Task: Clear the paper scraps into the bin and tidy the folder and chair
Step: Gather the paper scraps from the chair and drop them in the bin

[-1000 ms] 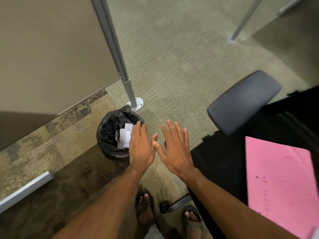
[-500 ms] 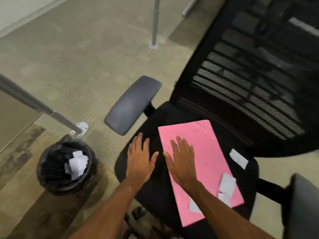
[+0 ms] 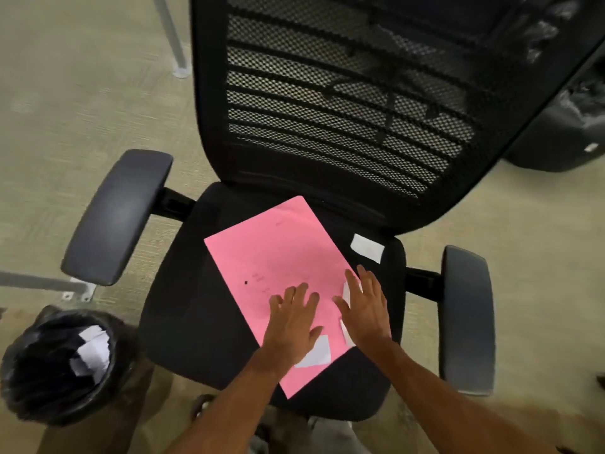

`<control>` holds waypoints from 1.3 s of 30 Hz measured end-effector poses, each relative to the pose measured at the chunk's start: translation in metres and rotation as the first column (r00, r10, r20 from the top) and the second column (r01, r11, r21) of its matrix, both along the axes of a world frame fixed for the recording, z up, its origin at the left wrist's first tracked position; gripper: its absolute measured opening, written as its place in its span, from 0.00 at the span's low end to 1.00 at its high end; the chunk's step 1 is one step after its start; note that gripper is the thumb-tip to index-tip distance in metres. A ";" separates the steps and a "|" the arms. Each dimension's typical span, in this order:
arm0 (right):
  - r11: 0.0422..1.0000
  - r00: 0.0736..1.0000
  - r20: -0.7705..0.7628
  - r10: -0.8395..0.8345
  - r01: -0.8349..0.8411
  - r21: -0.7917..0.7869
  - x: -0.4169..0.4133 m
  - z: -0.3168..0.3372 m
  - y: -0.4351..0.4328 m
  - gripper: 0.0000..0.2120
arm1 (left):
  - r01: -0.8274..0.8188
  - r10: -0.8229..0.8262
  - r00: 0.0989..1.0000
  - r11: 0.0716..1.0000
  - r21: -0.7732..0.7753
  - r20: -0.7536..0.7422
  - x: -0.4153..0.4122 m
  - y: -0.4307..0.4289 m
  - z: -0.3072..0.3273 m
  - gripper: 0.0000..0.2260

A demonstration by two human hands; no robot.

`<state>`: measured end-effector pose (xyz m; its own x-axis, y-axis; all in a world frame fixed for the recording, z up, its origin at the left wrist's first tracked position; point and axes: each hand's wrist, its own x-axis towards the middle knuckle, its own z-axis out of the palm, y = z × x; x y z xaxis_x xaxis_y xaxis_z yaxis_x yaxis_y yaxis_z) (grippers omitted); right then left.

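Note:
A pink folder lies slanted on the seat of a black mesh office chair. My left hand hovers palm down over the folder's near part, fingers spread, beside a white paper scrap. Further right, my right hand is spread flat over the folder's right edge, partly covering more white scraps. Another scrap rests on the bare seat beyond that hand. A black-lined bin with white scraps inside stands on the floor at lower left.
The chair's two grey armrests flank the seat, and its mesh back rises behind. A metal partition leg stands at the upper left. A dark bagged object sits at the right. My feet show below the seat.
My view swung from the bin on the floor to the chair. Both hands moved from above the bin to the folder, then shifted right over the scraps.

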<state>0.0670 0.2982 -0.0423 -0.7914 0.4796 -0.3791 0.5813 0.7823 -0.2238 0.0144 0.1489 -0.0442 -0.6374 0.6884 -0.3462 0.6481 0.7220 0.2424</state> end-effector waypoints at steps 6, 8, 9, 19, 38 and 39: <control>0.996 0.998 0.034 -0.055 0.058 -0.067 0.022 -0.017 0.003 0.36 | 0.075 -0.068 0.994 0.994 -0.075 0.089 0.020 0.007 -0.021 0.35; 0.995 0.998 0.054 -0.025 0.030 -0.094 0.029 -0.022 0.005 0.42 | 0.078 -0.066 0.992 0.991 -0.109 0.111 0.019 0.007 -0.026 0.35; 0.994 0.998 0.062 -0.004 0.010 -0.108 0.031 -0.024 0.007 0.44 | 0.073 -0.061 0.992 0.992 -0.104 0.111 0.019 0.008 -0.027 0.35; 0.982 0.986 0.024 -0.167 0.169 -0.088 0.020 -0.022 0.021 0.40 | -0.219 0.205 0.940 0.976 0.022 0.271 0.005 0.014 -0.030 0.15; 0.855 0.826 -0.265 -0.498 0.417 -0.307 -0.033 -0.017 0.083 0.12 | -0.108 0.082 0.970 0.989 0.104 0.229 0.020 0.089 -0.026 0.31; 0.869 0.844 -0.249 -0.475 0.407 -0.280 -0.037 -0.020 0.088 0.13 | -0.068 0.057 0.979 0.996 0.050 0.195 0.022 0.091 -0.028 0.33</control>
<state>0.0296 0.3857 -0.0620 -0.6054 0.7418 -0.2885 0.7304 0.3737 -0.5717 0.0365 0.2402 -0.0724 -0.6045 0.6713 -0.4288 0.5390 0.7411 0.4003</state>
